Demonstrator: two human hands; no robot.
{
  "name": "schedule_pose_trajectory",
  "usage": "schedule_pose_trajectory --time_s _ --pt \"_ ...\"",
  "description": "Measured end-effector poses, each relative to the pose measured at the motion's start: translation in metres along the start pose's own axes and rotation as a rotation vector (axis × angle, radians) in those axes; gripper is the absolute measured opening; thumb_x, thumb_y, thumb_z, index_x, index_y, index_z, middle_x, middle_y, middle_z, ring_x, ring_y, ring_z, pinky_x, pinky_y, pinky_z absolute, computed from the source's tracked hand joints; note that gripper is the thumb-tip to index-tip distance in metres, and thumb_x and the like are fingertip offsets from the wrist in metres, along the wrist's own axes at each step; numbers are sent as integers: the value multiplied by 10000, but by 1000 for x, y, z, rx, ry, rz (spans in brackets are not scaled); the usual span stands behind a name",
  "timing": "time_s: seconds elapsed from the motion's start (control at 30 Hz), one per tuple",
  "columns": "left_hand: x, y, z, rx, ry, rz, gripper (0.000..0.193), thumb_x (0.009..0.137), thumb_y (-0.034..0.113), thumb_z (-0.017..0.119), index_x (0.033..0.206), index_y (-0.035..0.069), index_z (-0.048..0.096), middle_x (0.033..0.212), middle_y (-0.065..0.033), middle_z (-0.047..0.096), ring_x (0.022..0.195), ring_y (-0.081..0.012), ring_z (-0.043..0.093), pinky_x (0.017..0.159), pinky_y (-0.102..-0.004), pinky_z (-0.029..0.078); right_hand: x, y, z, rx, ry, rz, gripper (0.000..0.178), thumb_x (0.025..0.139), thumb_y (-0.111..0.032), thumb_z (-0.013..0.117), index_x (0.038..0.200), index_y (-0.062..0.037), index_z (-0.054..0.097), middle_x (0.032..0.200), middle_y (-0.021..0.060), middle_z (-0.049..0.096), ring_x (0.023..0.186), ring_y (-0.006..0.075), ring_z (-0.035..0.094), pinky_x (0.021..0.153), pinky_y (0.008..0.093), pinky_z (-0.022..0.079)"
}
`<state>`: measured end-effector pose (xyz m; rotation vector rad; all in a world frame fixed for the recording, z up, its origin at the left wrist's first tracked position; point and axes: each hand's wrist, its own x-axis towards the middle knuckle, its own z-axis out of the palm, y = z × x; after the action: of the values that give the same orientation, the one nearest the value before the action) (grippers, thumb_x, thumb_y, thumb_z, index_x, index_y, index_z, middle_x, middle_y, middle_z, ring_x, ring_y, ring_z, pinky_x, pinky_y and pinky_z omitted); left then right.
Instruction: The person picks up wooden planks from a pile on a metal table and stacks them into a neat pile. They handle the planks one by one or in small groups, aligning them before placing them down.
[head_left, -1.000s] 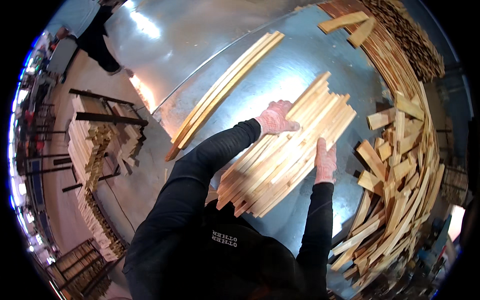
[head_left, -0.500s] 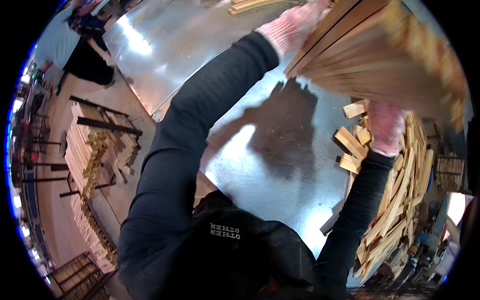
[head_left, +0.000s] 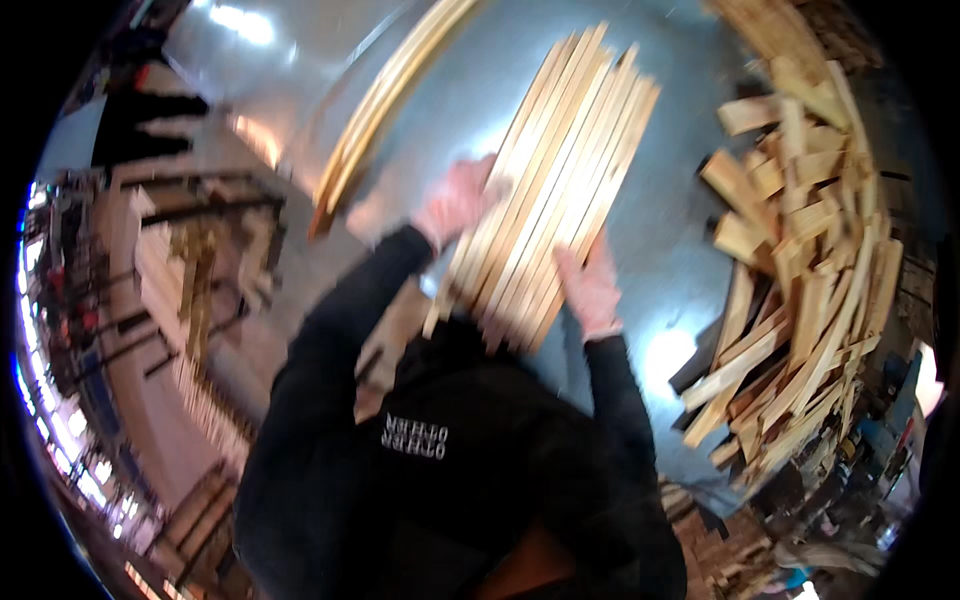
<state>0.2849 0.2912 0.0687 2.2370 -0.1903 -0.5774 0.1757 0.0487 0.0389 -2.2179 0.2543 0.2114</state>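
Note:
A bundle of long, pale wooden strips (head_left: 555, 190) lies lengthwise between my hands, over the metal table and close to my chest, its far ends uneven. Along its left side, my left hand (head_left: 462, 200) in a pinkish knit glove grips the edge. My right hand (head_left: 592, 285), gloved alike, clasps the right side nearer my body, thumb on the top face. Fingers under the bundle are hidden, and the picture is somewhat blurred.
Several long strips (head_left: 385, 105) lie on the metal table (head_left: 670, 180) at the far left. A heap of wood offcuts (head_left: 800, 270) covers the right side. Stacked strips on a dark rack (head_left: 165, 270) stand left on the floor. A person in dark trousers (head_left: 145, 130) is at the far left.
Both hands have come back toward my body and closer together. The wood they held tilted up at the far right is now a flatter bundle before my chest.

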Motion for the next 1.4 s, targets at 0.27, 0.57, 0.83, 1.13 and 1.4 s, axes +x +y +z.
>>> schedule_pose_trajectory --time_s 0.27,0.57,0.83,1.13,1.4 --pt "-7 -43 -132 803 500 -410 871 767 527 751 1388 18 413 1308 -220 584 1256 -373 546 979 -468 482 4 5 13 226 117 43 879 843 -330 771 1502 36 319 1418 274 478 1308 400 470 1105 450 371" --pt "-38 -28 -84 536 844 -27 882 803 377 753 1453 -56 343 1401 -294 471 1284 -432 475 1058 -486 418 45 17 -29 -230 182 -150 792 950 -429 618 1526 10 299 1524 246 390 1418 381 372 1166 443 309" --pt "-113 -28 61 321 275 -69 983 800 588 724 1453 -53 363 1345 -265 519 1229 -425 515 1041 -494 429 294 -96 -52 -858 310 -777 531 987 -418 470 1442 -144 478 1359 116 589 1330 292 477 1137 442 307" --pt "-109 -42 55 64 366 175 862 889 603 579 1400 -70 410 1338 -284 520 1235 -447 512 1045 -495 419 311 -114 -23 -721 21 -625 617 992 -489 453 1480 -111 440 1298 223 611 1314 393 483 1180 513 197" --pt "-110 -60 59 -204 336 131 633 952 389 541 1428 -14 430 1359 -243 522 1244 -408 516 1066 -443 416 315 -115 26 -861 370 -615 770 935 -682 386 1384 -63 483 1248 227 642 1299 324 528 1099 568 230"
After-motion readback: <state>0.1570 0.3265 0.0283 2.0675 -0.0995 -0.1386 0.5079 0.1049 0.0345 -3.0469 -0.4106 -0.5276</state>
